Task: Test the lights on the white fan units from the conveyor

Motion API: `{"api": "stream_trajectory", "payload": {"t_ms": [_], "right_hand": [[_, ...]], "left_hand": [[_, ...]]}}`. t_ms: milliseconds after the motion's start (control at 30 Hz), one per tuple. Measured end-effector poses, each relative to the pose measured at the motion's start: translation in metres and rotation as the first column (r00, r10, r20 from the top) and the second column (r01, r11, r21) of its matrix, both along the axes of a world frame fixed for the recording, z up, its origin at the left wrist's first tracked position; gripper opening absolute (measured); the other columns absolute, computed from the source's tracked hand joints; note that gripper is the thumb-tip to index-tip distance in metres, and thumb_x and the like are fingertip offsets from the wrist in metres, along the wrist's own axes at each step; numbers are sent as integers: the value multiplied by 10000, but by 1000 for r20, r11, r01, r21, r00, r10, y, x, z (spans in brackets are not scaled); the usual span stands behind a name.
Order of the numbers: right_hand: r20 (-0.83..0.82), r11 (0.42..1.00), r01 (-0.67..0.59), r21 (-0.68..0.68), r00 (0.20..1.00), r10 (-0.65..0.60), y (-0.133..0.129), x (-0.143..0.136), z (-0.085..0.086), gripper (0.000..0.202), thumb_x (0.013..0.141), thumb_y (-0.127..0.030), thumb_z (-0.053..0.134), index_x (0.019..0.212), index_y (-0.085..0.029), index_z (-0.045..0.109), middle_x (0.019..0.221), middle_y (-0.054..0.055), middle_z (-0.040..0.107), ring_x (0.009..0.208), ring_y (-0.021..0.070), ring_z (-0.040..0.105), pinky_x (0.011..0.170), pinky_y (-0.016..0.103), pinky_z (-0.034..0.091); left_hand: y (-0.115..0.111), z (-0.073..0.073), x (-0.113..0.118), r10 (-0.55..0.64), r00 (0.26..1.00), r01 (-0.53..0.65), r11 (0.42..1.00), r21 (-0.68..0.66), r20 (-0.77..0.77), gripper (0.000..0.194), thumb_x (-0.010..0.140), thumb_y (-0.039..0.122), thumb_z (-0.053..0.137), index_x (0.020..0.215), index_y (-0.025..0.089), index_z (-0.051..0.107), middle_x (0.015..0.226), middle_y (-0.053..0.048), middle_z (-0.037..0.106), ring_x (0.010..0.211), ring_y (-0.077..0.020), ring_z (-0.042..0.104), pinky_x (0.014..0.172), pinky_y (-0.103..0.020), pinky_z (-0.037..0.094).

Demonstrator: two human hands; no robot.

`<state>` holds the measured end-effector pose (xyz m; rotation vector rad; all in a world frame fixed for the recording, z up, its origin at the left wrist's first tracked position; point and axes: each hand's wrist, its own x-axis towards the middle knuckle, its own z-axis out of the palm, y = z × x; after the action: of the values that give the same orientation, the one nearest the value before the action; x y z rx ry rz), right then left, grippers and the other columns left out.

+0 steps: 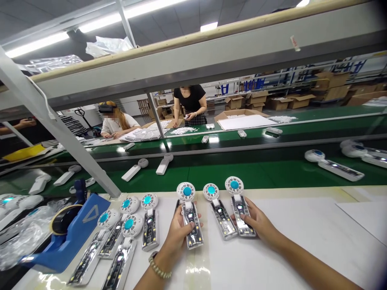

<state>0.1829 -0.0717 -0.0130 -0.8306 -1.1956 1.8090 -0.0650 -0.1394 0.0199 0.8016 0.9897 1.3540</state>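
Observation:
My left hand (179, 229) is closed around a handheld fan (193, 231) with a clear body and a round white head with a blue centre, its thumb on the front. To the right, my right hand (256, 219) grips another such fan (241, 217), thumb on its face. A third fan (222, 219) lies against that one on its left side, its head tilted left. Several similar fans (150, 229) rest on the white table (290, 257) to the left of my left hand.
A blue tape dispenser (71, 233) and plastic-wrapped items (33, 229) are at the left. Beyond the table runs a green conveyor (208, 173) carrying white fans. Two people (190, 102) work behind it, near cardboard boxes. A slanted metal post (75, 145) and an overhead shelf (193, 60) cross the view.

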Motion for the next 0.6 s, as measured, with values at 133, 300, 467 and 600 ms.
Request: {"api": "stream_trajectory", "payload": {"t_ms": [133,300,467,600], "right_hand": [[-15,1000,-27,17,1000,27,-1,-1,3,902,732,-409,634,1384,-166,60,980,126,657,900,271,620,787,415,469],[-8,1000,-7,-17,1000,7,-1,-2,5,972,700,-432,659,1393,-180,25,1020,128,631,904,259,613,792,398,463],[-109,999,-5,-39,994,1,-3,2,3,944,669,-358,693,1384,-268,85,957,69,651,797,226,634,773,397,461],[-173,973,-143,-178,978,113,-11,2,7,530,734,-434,589,1193,-225,427,774,44,667,631,194,632,644,350,491]], "left_hand": [[2,-2,-1,8,1000,-8,1000,5,-5,677,590,233,772,1170,194,424,1302,-149,408,1037,-305,526,657,-278,503],[3,-6,0,44,999,-44,999,20,-7,681,585,249,774,1178,169,450,1158,-155,535,885,-266,599,677,-298,500],[-1,3,-2,-28,993,26,1000,17,113,593,614,251,745,1149,169,505,1166,-138,534,924,-263,580,766,-335,483],[0,2,-10,-212,960,221,975,-30,184,492,735,564,540,930,117,604,817,-111,631,611,-223,608,657,-405,501]]}}
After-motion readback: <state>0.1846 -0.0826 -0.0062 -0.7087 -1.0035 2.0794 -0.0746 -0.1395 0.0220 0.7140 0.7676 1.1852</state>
